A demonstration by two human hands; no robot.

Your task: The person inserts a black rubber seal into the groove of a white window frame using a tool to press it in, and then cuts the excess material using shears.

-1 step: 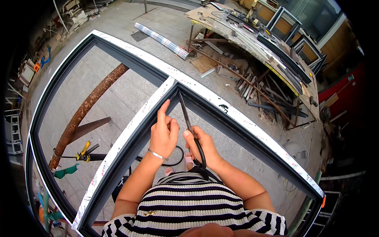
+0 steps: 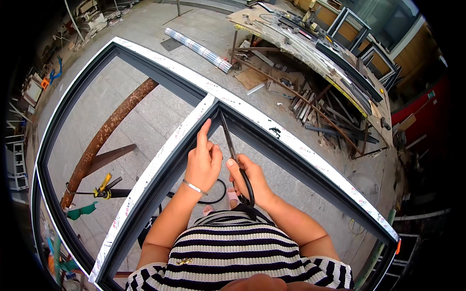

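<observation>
Black flexible strip point(image 2: 227, 134), centre of the frame: runs from the inner corner of the white-and-grey window frame point(image 2: 308, 155) down to the right hand point(image 2: 252, 180), which is clamped on it. Left hand point(image 2: 203, 166), just left of centre: index finger extended, others curled; cannot tell whether it grips anything. Rusty pipe point(image 2: 108, 123) at left; cluttered counter point(image 2: 238, 17) at upper right.

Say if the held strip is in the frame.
Out where held: the thin black strip spans open space between the white-faced rectangular frame and right hand.
</observation>
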